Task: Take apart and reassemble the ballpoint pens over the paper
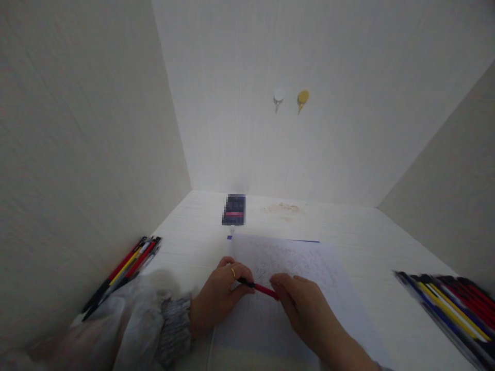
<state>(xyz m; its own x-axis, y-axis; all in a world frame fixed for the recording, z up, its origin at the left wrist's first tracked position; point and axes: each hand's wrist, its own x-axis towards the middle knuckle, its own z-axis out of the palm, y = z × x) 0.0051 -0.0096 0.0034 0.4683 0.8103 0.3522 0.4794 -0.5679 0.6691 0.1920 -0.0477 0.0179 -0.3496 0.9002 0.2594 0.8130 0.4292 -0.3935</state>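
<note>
1. The left hand (222,291), with a ring on one finger, is clamped on the black end of a red and black pen (266,291), pinching it between thumb and fingers.
2. The right hand (305,306) has its thumb and fingers closed on the red end of the same pen.
3. The pen lies between the two hands, over a sheet of paper (340,304), tilting slightly down toward the right hand.
4. The paper rests on a white counter (201,226); marks cover its upper part, too blurred to read. A thin blue strip (305,240) shows along part of its far edge.
5. The left forearm wears a pale, translucent sleeve (135,317) with a gray gathered cuff.
6. Beside the left wall (96,129) lies a group of pens (129,265) in red, yellow, black and gray, near the left sleeve.
7. Well apart, at the right side of the counter, is a larger row of pens (448,309) in blue, yellow, white, black and red, somewhat blurred.
8. Beyond the paper sits a dark object (234,210) with a pink band, pixelated so that its kind cannot be told.
9. To its right, a brownish patch (288,208) marks the counter near the back wall (247,144).
10. A white hook (279,96) and a yellow hook (303,97) are mounted side by side on that wall.
</note>
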